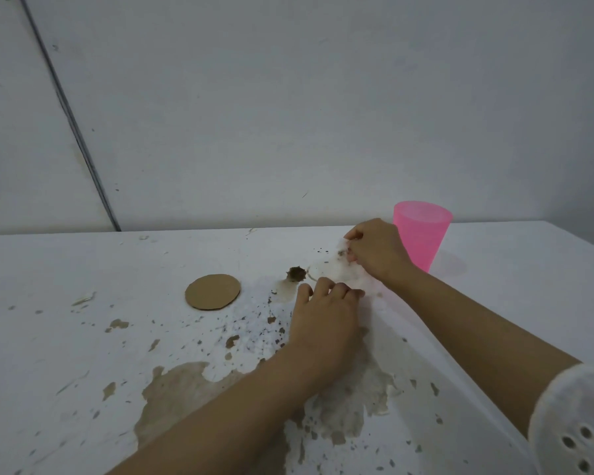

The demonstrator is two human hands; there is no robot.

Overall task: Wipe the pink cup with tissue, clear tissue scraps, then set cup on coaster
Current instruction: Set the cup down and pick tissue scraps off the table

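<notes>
The pink cup [422, 234] stands upright on the white table [83, 354], at the back right near the wall. A round brown coaster [213, 291] lies flat to the left, with nothing on it. A crumpled white tissue [336, 269] rests on the table between my hands. My right hand [374, 250] pinches its far edge, just in front of the cup. My left hand [323, 313] grips the near edge with curled fingers.
The table's paint is chipped, with brown patches [179, 389] and dark specks around my left arm. A small brown hole or stain [296, 274] sits right of the coaster. The wall [288, 114] rises close behind the table.
</notes>
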